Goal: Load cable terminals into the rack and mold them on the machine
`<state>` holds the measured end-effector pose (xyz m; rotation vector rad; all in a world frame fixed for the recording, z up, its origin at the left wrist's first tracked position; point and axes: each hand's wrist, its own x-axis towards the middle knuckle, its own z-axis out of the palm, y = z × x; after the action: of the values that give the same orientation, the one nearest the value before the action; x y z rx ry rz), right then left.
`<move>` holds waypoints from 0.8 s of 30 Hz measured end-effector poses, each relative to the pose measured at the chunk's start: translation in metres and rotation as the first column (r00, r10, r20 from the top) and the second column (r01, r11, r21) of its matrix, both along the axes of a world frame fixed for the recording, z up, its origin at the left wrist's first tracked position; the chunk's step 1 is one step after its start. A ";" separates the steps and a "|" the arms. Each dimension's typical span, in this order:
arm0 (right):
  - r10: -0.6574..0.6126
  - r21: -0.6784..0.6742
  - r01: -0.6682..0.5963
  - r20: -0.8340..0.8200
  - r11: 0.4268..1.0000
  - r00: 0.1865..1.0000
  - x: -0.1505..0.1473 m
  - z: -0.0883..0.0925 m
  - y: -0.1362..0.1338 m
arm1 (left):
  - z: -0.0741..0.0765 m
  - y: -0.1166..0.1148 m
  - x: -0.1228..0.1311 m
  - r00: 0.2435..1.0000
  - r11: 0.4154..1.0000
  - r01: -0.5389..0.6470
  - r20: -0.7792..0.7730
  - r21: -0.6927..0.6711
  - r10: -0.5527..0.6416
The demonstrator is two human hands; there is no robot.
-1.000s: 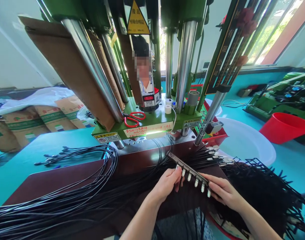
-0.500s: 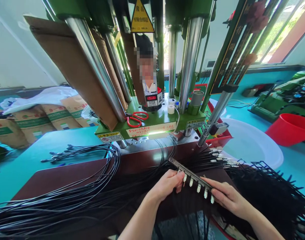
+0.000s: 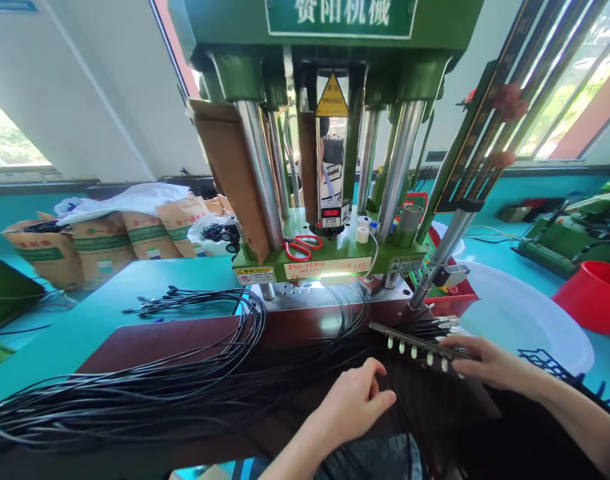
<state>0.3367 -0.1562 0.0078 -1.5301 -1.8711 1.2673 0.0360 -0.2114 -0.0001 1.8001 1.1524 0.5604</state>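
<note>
My right hand [image 3: 485, 363] pinches the right end of a narrow dark metal bar [image 3: 425, 345]. Several small silver-white connectors [image 3: 415, 352] stick out along the bar's near edge, with black cables trailing below. To the left and lower, my left hand [image 3: 355, 400] is apart from the bar, thumb and forefinger separated, and nothing shows between them. Beyond the bar's right half lies a bundle of black cables with pale connector ends [image 3: 447, 323]. Long black cables [image 3: 149, 393] spread across the brown bench [image 3: 185, 333] to my left.
Ahead stands a green press [image 3: 265, 230] with steel columns, and red-handled scissors [image 3: 303, 247] lie on its plate. At right are a large white tub [image 3: 525, 313] and a red bucket [image 3: 592, 297]. Paper sacks [image 3: 105, 240] stand at the back left.
My left hand has let go of the bar and moved down, off it. My right hand has carried the bar a little to the right. The view has turned left and up.
</note>
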 end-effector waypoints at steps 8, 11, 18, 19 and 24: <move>0.503 0.026 -0.538 0.320 0.843 0.803 -0.081 0.032 0.095 | 0.023 -0.025 -0.034 1.000 1.000 0.000 0.016 0.012 0.000; 0.508 0.172 -0.592 0.365 0.787 0.780 -0.111 0.019 0.110 | 0.027 -0.032 -0.050 0.998 0.999 -0.046 0.039 0.000 0.046; 0.334 0.363 -0.476 0.389 0.801 0.859 -0.114 -0.021 0.108 | 0.022 -0.013 -0.088 0.962 0.982 -0.175 0.202 -0.065 0.185; 0.284 0.390 -0.433 0.384 0.812 0.879 -0.111 -0.024 0.107 | 0.019 -0.002 -0.091 0.939 0.974 -0.198 0.262 -0.112 0.221; 0.040 0.525 -0.223 0.338 0.821 0.940 -0.102 -0.042 0.100 | -0.003 0.071 -0.086 0.536 0.802 -0.348 0.598 -0.486 0.595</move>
<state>0.2350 -0.0557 -0.0347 -1.3361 -2.3143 0.4452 -0.0496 -0.1404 -0.0033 0.7817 1.0517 1.2260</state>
